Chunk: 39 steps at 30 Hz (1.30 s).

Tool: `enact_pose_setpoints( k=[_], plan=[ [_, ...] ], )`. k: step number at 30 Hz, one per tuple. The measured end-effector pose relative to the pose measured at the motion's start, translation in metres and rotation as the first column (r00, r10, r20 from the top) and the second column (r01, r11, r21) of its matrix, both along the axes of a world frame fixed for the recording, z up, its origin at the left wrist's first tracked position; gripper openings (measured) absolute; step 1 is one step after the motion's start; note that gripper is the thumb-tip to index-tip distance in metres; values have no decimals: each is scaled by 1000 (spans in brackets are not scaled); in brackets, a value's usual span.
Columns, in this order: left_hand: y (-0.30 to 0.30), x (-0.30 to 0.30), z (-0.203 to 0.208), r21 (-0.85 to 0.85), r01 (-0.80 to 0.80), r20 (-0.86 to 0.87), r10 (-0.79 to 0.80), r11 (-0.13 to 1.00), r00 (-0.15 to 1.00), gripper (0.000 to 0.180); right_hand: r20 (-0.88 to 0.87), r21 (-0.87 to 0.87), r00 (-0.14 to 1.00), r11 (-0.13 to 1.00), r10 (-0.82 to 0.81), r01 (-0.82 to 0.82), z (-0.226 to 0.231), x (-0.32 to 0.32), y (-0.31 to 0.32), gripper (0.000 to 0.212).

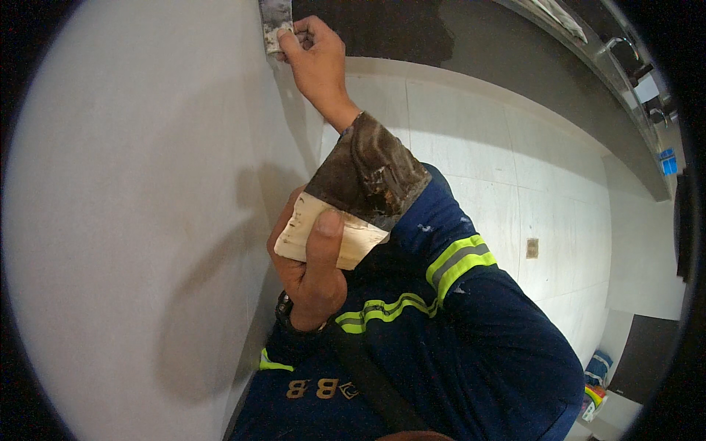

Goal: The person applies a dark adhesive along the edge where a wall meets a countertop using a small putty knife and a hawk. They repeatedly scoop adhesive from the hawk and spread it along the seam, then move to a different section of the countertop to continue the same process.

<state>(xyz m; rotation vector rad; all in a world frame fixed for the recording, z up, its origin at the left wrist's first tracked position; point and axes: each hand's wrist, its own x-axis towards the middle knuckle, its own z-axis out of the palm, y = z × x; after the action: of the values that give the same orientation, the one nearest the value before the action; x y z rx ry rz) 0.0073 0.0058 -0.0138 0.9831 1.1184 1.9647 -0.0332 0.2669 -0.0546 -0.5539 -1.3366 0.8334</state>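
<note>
My left hand (pixel 318 283), with a dark watch at its wrist, grips the cream handle of a wide putty knife (pixel 375 173) in front of my chest. Dark brown paste is smeared over its blade, with a thicker lump toward one edge. Stretched out to the top, my right hand (pixel 320 62) pinches a smaller, stained scraper (pixel 276 16) between thumb and fingers. That scraper sits where the pale wall (pixel 132 191) meets a dark grey panel (pixel 390 29); whether its edge touches is hard to tell.
The panel has a darker patch with an uneven border at its left part. A counter with a curved metal tap (pixel 624 45) runs along the upper right. White floor tiles (pixel 471 125) hold a small square drain (pixel 532 248). Bags (pixel 598 367) lie at the lower right.
</note>
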Motion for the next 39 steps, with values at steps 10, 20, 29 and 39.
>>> enact_pose_setpoints(
  k=[10, 20, 29, 39],
  plan=[
    [-3, 0, -1, 7, 29, 43, -29, 1000, 999, 27, 75, -75, 996, 996, -51, 56, -22, -1, 7, 23],
    [-1, -1, 0, 32, 74, 39, -75, 997, 996, 31, 231, -279, 973, 959, 22, 45, -74, 8, -13, 21],
    [1, 1, -4, 47, 62, 32, -64, 997, 997, 31, 226, -348, 969, 937, 101, -17, -101, 16, -18, 25],
    [0, 6, -2, -21, -22, 88, 24, 1000, 996, 23, 428, -252, 879, 962, 210, -107, -17, 193, -59, 26]
  ],
)
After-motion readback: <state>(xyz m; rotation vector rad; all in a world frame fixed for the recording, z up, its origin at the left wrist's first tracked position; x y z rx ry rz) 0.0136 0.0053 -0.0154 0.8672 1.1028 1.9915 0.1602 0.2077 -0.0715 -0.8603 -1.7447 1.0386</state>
